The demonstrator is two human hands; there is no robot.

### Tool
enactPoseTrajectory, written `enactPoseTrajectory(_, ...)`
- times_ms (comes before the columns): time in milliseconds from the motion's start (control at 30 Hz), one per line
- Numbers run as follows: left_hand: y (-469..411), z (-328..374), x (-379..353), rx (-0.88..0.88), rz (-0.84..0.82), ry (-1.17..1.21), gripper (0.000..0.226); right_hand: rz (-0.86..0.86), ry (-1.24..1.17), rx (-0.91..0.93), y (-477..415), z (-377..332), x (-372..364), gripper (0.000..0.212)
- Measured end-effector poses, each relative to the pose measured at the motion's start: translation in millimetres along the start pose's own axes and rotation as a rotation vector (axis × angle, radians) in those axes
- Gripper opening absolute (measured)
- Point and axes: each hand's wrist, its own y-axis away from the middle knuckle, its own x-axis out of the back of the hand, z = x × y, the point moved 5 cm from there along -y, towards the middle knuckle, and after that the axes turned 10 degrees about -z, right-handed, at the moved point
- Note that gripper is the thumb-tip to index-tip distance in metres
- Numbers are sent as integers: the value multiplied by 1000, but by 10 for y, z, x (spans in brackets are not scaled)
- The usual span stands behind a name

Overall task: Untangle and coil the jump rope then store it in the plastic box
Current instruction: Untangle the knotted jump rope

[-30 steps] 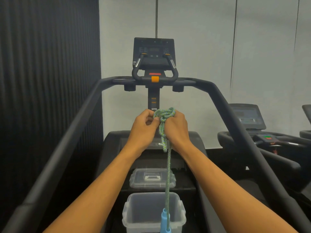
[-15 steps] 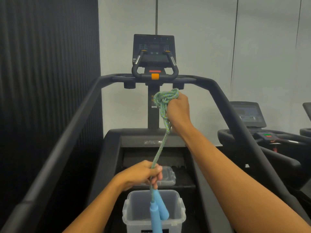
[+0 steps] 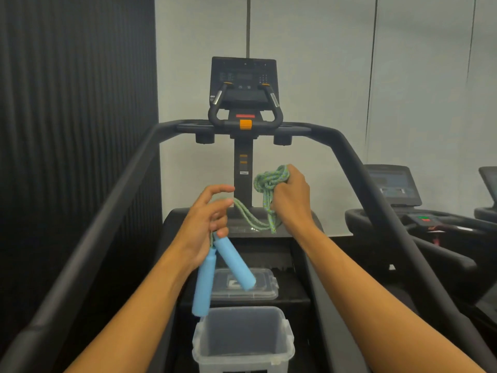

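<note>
1. Gripping a bundle of green rope point(image 3: 271, 181), your right hand point(image 3: 291, 200) is closed around the coils at about 1 o'clock from the middle of the view, in front of the black machine's post point(image 3: 243, 168).
2. Your left hand point(image 3: 204, 224) sits at about 10 o'clock from the middle; its lower fingers pinch the rope where it meets the two blue handles point(image 3: 215, 275), while the index finger and thumb are stretched out and loose.
3. You have the handles hanging below that hand: one points down toward 7 o'clock, the other slants toward 5 o'clock, and they touch near their tops.
4. You hold a slack double strand between your hands; it sags in a shallow curve and joins the bundle from below.
5. You see the clear plastic box point(image 3: 242, 343) standing open at 6 o'clock, directly under the handles and apart from them.
6. You see its clear lid point(image 3: 258, 289) lying flat just beyond the box, partly behind the slanted handle.
</note>
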Motion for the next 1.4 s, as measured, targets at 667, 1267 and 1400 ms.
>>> enactPoseTrajectory(667, -92, 440, -323, -325, 145, -778, 24, -64, -48, 205, 196, -297, -182, 29)
enactPoseTrajectory(1267, -72, 471, -360, -326, 112, -726, 22, -251, -3, 131, 155, -263, -153, 17)
enactPoseTrajectory(1400, -62, 497, -359, -408, 196, -999, 17, -298, 156, 205, 163, -295, -155, 21)
